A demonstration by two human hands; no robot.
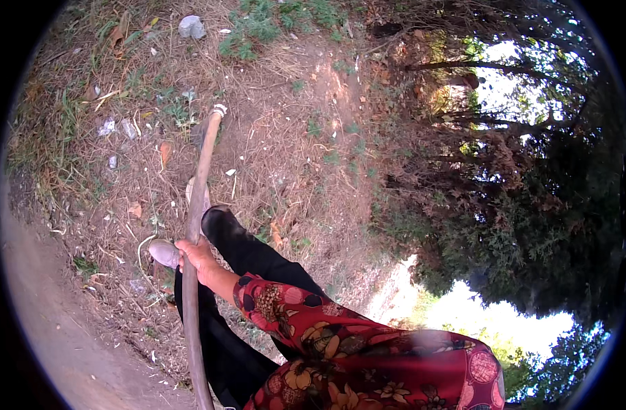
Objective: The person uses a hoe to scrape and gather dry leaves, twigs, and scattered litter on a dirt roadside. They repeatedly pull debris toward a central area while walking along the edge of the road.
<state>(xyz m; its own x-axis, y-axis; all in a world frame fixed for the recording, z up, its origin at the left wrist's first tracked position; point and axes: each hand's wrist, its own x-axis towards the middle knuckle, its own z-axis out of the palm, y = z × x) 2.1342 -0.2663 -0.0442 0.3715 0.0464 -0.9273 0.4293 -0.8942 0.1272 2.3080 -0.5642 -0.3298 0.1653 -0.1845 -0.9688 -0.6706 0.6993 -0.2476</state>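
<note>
My right hand is wrapped around a long wooden pole, fingers curled behind it and thumb across it. The pole runs from the bottom edge up past my legs. At its far end is a pale, frayed band. Beside that end, close to the ground, lies a dark flat shape; I cannot tell if it is a blade. My arm wears a red floral sleeve. Below are my black trousers and a light shoe; the other shoe is partly behind the pole. My left hand is out of view.
Dry grass and straw cover the ground, with several pale stones, one large stone, and green weeds. Bare dirt borders it at lower left. Trees with dense branches stand on the right, sideways in view.
</note>
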